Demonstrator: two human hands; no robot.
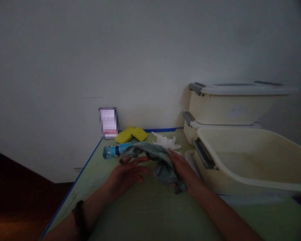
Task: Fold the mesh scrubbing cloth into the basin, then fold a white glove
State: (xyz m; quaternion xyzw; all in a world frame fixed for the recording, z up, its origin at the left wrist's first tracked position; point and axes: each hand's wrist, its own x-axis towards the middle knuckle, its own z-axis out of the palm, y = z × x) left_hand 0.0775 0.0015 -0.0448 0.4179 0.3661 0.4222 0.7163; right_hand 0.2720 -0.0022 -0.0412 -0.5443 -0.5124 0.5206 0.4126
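A grey-green cloth (154, 150) with a dotted edge is bunched and raised over the table in front of me. My right hand (182, 167) grips its right side, and a folded end hangs down beside the palm. Under the left end of the cloth is my left hand (126, 174), its fingers stretched and apart. Whether its fingertips touch the fabric I cannot tell. Just behind lies a clear bottle (112, 151) with a blue label, on its side and partly covered by the cloth.
Yellow sponges or cloths (130, 134) and a crumpled white glove-like item (167, 140) lie near the wall. A phone-like screen (108, 123) leans at the back left. At right stand an uncovered cream bin (230, 174) and stacked lidded bins (223, 107). Blue tape edges the green table (130, 214).
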